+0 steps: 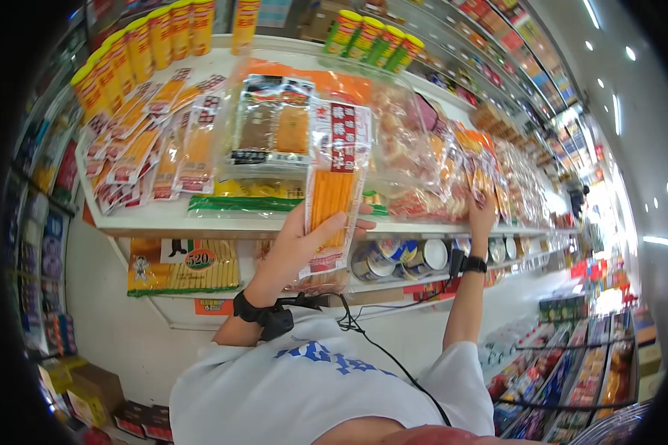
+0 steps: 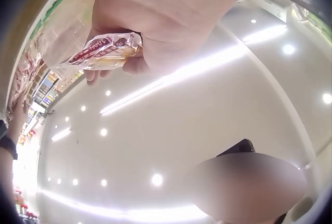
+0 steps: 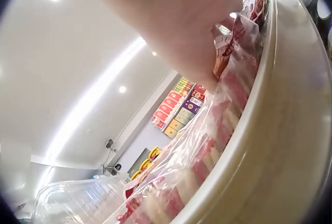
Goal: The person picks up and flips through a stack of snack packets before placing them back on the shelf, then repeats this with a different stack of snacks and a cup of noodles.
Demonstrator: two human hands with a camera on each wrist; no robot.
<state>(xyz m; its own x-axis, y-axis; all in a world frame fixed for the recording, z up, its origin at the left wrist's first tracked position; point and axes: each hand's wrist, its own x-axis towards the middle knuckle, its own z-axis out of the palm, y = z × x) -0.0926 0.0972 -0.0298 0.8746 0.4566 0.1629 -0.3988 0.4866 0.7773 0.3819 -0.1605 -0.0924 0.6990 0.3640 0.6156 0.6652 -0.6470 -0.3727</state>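
In the head view my left hand grips a clear packet of orange snack sticks with a red and white label. It holds the packet upright in front of the shelf, thumb across the front. The left wrist view shows the same packet edge-on, under the palm. Farther right, my right hand pinches the lower end of an orange-topped snack packet among other bags. From the right wrist, that hand covers most of a red and white wrapper; its fingertips are hidden.
Matching stick packets lie fanned on the white shelf at left. Yellow canisters and green-labelled ones line the back. A dark-labelled pack lies mid-shelf. Tins sit on the lower level. A black cable crosses my shirt.
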